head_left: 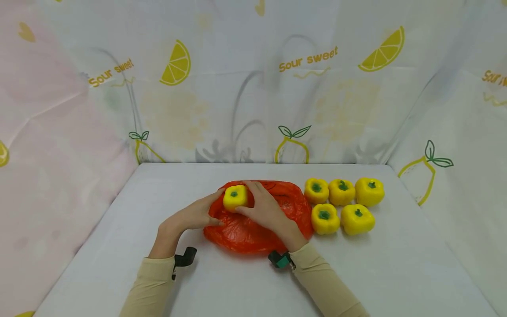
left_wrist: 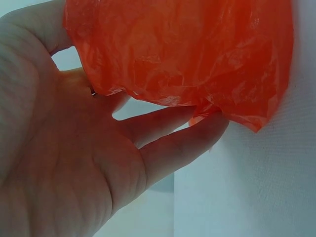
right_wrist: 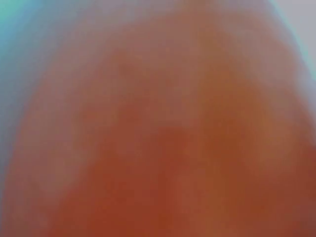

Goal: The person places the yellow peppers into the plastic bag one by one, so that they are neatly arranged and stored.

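A yellow bell pepper point(head_left: 234, 199) with a green stem is above the left part of a red plastic bag point(head_left: 241, 235) on the table. My right hand point(head_left: 267, 211) grips this pepper from its right side, thumb in front and fingers behind. My left hand point(head_left: 194, 214) holds the bag's left edge, its thumb nearer me and its fingers farther away. In the left wrist view, the fingers point(left_wrist: 182, 140) of that hand curl against the crinkled edge of the bag. The right wrist view is too blurred to make out the grip.
Several more yellow bell peppers stand in two rows right of the bag, among them a front one point(head_left: 325, 219) close to the bag's edge and a far right one point(head_left: 369, 192). A printed lemon cloth point(head_left: 245, 101) hangs behind the white table point(head_left: 229, 286).
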Action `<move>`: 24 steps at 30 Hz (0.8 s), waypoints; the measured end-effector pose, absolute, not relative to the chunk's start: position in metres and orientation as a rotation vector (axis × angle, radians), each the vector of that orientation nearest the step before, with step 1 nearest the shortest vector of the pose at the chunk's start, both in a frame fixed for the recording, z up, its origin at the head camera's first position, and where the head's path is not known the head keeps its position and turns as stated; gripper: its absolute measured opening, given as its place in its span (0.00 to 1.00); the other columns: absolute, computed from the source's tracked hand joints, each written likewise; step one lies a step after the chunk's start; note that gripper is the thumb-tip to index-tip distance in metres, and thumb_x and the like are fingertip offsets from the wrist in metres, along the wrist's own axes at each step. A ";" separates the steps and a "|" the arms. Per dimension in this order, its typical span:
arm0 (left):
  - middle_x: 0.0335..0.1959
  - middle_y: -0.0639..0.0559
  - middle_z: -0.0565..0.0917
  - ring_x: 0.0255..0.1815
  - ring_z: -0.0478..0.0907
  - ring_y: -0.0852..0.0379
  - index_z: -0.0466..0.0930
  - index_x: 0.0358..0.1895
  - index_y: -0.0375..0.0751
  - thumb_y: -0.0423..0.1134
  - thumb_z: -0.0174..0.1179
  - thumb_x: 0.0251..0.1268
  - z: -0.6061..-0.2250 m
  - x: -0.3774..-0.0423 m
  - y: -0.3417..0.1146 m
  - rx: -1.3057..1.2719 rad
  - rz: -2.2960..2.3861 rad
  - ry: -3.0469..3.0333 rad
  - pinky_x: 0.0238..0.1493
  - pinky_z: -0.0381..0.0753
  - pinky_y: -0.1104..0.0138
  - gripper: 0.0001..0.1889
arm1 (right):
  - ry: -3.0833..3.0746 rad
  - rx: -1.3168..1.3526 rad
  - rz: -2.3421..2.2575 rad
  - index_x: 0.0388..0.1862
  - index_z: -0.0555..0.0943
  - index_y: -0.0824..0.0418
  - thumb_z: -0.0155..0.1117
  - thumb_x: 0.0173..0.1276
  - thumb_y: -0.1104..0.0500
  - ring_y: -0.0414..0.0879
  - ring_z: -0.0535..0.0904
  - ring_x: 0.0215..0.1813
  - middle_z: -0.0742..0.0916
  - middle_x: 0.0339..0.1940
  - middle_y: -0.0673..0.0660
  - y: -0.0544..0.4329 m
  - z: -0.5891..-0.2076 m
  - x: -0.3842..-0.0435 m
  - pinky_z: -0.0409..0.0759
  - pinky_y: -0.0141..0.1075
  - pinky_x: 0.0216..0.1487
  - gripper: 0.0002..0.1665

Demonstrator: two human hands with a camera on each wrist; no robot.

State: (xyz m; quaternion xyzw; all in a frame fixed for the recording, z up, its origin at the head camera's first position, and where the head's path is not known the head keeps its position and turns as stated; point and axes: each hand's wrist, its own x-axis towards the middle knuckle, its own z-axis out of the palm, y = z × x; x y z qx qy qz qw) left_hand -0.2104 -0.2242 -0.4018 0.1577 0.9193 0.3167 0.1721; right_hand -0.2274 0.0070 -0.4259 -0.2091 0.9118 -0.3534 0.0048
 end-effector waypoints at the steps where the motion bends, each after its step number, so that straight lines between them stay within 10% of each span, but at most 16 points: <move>1: 0.80 0.43 0.57 0.78 0.58 0.39 0.47 0.81 0.45 0.40 0.67 0.61 -0.402 -0.211 -0.224 0.458 0.899 2.611 0.73 0.66 0.42 0.48 | 2.853 -0.659 -1.100 0.77 0.60 0.47 0.69 0.64 0.40 0.49 0.73 0.69 0.71 0.72 0.51 0.008 -0.424 -0.227 0.77 0.52 0.67 0.47; 24: 0.81 0.47 0.55 0.81 0.52 0.40 0.47 0.81 0.48 0.40 0.68 0.61 -0.401 -0.210 -0.224 0.448 0.928 2.586 0.76 0.60 0.41 0.49 | 2.704 -0.763 -1.023 0.77 0.62 0.48 0.68 0.66 0.46 0.52 0.66 0.76 0.70 0.76 0.51 0.089 -0.384 -0.221 0.68 0.55 0.74 0.43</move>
